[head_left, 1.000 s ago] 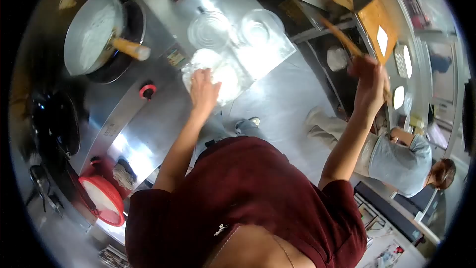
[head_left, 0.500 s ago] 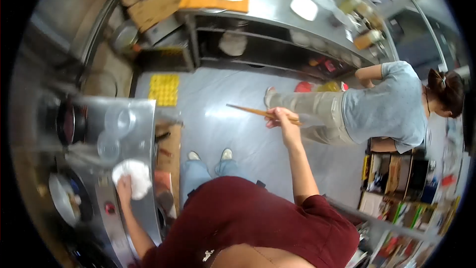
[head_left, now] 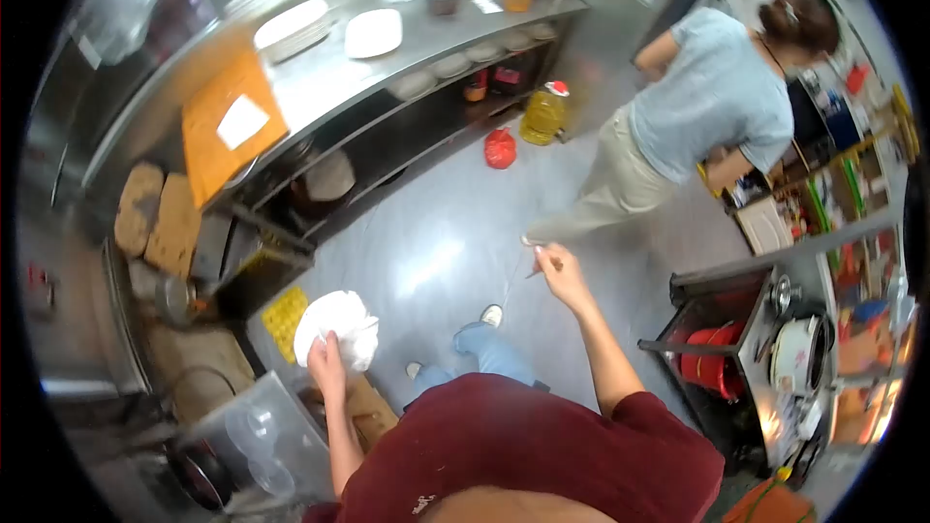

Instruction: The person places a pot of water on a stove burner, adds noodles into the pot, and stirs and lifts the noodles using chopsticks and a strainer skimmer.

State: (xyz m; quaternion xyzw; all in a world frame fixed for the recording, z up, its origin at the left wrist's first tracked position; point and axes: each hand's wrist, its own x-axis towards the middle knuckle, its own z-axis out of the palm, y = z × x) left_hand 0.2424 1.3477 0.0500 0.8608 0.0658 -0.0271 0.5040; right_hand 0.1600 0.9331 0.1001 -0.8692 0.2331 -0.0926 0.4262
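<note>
The left hand (head_left: 327,368) supports the white plate (head_left: 307,327), fingers pinching its near edge; the plate is raised above the floor (head_left: 407,247), in front of the person on the left side, and carries white material (head_left: 359,337). The right hand (head_left: 562,276) is raised, fingers pressed together on a thin object (head_left: 532,276), too small to identify. 2 clear containers (head_left: 250,429) stand on the steel desk (head_left: 215,428).

Shows a glossy metal counter (head_left: 422,41) at twelve o'clock, smooth white plate (head_left: 309,329) at eight, matt cloth shirt (head_left: 513,446) at six.
</note>
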